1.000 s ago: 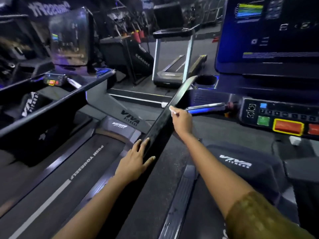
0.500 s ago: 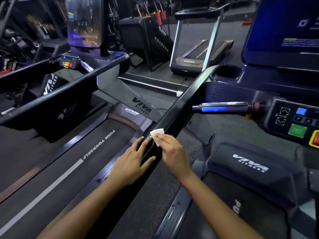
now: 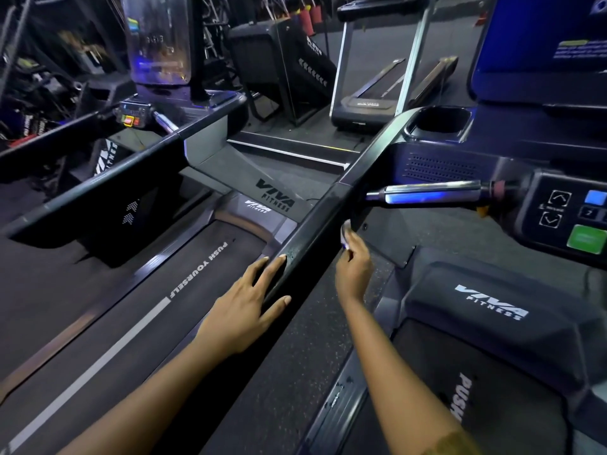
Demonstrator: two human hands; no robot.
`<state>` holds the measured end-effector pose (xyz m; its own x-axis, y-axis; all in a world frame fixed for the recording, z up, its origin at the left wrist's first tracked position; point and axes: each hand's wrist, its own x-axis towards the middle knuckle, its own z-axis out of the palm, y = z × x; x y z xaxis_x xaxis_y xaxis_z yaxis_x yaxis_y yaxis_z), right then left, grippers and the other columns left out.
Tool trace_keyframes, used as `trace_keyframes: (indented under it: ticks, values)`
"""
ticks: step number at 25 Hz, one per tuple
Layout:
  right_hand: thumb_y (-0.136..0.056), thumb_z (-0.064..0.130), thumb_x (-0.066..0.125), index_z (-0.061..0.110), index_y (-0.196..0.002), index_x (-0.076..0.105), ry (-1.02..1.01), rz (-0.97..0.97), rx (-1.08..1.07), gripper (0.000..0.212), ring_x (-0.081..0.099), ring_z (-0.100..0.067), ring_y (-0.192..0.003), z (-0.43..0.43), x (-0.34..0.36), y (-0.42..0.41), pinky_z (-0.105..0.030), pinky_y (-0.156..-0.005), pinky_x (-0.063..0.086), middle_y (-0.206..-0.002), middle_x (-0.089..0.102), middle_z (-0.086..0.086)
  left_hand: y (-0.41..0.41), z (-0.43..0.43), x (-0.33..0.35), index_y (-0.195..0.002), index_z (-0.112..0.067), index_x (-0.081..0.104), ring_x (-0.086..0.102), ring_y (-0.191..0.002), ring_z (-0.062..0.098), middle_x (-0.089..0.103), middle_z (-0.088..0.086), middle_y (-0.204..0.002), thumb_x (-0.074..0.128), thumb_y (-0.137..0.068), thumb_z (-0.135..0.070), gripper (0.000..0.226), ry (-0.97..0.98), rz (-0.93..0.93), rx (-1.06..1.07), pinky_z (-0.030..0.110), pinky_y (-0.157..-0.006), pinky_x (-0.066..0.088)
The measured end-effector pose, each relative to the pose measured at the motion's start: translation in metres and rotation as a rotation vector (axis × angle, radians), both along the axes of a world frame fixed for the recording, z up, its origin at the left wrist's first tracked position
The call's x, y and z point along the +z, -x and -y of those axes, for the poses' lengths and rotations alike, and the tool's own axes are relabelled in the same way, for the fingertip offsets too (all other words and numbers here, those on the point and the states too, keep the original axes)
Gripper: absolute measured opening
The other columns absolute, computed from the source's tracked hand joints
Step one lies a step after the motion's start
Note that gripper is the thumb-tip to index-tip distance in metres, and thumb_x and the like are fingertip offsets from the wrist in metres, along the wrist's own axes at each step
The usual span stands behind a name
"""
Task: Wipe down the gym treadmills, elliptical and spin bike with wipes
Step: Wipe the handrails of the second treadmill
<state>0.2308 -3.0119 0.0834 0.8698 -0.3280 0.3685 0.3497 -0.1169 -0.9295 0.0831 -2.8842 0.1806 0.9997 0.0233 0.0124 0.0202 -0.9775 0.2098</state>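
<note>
R hand (image 3: 354, 262) pinched a wipe (image 3: 345, 232) against the treadmill handrail (image 3: 310, 229), which stood btwn it & the flat, straight-fingered L hand (image 3: 243, 307); chrome bar (image 3: 430, 193) just above the pinch, ctrl panel (image 3: 558, 221) beyond

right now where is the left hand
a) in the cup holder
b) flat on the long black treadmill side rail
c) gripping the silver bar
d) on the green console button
b: the left hand lies, fingers straight, on the long black treadmill side rail; the right hand pinches a small white wipe
</note>
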Motion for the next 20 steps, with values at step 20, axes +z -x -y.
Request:
trace_keyframes:
  ticks: [20]
  values:
    - [-0.076, -0.017, 0.050, -0.001, -0.112, 0.064, -0.012, 0.104, 0.136, 0.041, 0.058, -0.002, -0.106, -0.015, 0.010, 0.105, -0.008, -0.092, 0.041, -0.112, 0.065, -0.013, -0.001, 0.001, -0.002, -0.145, -0.049, 0.002, 0.036, -0.132, 0.014, 0.017, -0.013, -0.151, 0.008, -0.073, -0.076, 0.077, 0.020, 0.002, 0.009, 0.036, -0.096, 0.044]
